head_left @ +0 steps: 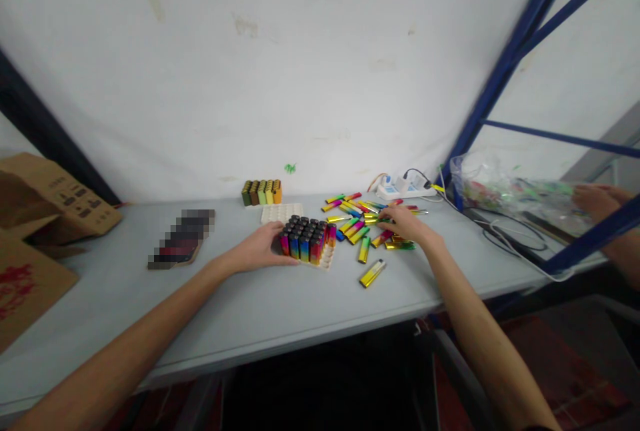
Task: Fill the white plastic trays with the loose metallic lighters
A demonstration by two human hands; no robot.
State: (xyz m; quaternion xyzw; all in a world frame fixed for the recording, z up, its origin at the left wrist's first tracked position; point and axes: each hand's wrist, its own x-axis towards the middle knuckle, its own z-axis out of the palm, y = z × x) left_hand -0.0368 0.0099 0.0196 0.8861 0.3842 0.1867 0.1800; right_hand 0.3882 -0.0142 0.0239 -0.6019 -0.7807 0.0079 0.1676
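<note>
My left hand (260, 245) grips the left side of a block of upright lighters (305, 243), thumb in front and fingers behind. These have dark ends up and shiny rainbow bodies, and they stand in a white holed tray (327, 258) whose right edge has bare holes. To the right, my right hand (407, 223) reaches over a loose pile of lighters (354, 229) in yellow, green, pink and blue. Its fingers are bent together at a lighter (371, 220), partly hidden by the fingertips. One yellow lighter (373, 273) lies apart, nearer the table's front.
Behind are another white holed tray (283, 213) and a group of green, brown and yellow lighters (261, 193). A power strip (406, 187) stands by the wall. Cardboard boxes (60, 194) and a blurred-out flat object (184, 239) lie left. Right: blue rack (465, 131), cables, another person's hand (597, 197) at plastic bags.
</note>
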